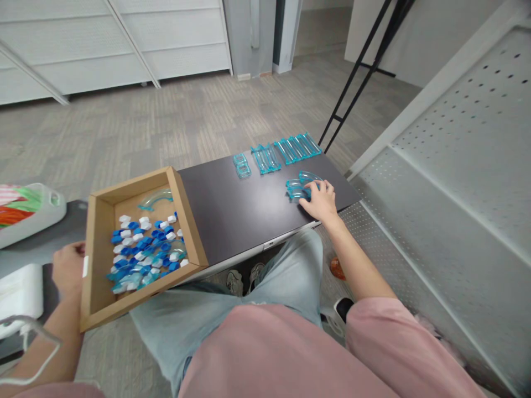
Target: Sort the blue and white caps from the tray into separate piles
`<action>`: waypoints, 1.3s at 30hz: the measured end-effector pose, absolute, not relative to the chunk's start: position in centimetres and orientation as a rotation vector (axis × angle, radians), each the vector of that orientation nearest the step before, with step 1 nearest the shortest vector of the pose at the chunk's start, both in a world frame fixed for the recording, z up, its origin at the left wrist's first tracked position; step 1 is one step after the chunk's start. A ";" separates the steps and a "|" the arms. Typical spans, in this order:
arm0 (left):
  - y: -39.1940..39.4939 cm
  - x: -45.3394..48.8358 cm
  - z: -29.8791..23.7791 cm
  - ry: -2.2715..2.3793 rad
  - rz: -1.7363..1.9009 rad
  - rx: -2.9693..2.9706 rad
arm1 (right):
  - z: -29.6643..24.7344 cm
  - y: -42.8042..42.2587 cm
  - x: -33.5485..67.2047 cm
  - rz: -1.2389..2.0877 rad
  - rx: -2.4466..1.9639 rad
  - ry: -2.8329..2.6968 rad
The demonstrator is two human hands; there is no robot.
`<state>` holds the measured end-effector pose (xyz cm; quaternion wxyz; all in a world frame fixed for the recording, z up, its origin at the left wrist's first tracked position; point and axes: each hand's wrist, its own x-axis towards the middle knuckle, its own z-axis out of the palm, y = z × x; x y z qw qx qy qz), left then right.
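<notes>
My right hand (321, 202) is at the right end of the dark table. Its thumb and fingers close around a clear blue curved tube piece (295, 189). Another curved tube piece (309, 177) lies just behind, partly covered by the fingers. My left hand (68, 268) rests beside the left wall of a cardboard box (188, 221), fingers curled; what they may hold is hidden. Inside the box lie several blue and white faceted pieces (143, 243), with a curved clear tube (156, 199) near the back wall and more clear blue parts among them.
Straight clear tubes (297, 148) stand in a row along the table's back edge, beside a second group of tubes (265, 159) and small square clear pieces (241, 166). At far left are a white basket (52, 207) and a white device with a cable (22, 296). A perforated panel (456, 155) borders the right.
</notes>
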<state>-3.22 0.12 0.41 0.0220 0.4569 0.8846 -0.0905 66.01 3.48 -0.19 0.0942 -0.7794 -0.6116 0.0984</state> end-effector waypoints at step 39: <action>-0.3 -2.1 -2.7 2.561 0.696 1.481 | 6.8 6.8 27.2 0.682 -1.149 -2.656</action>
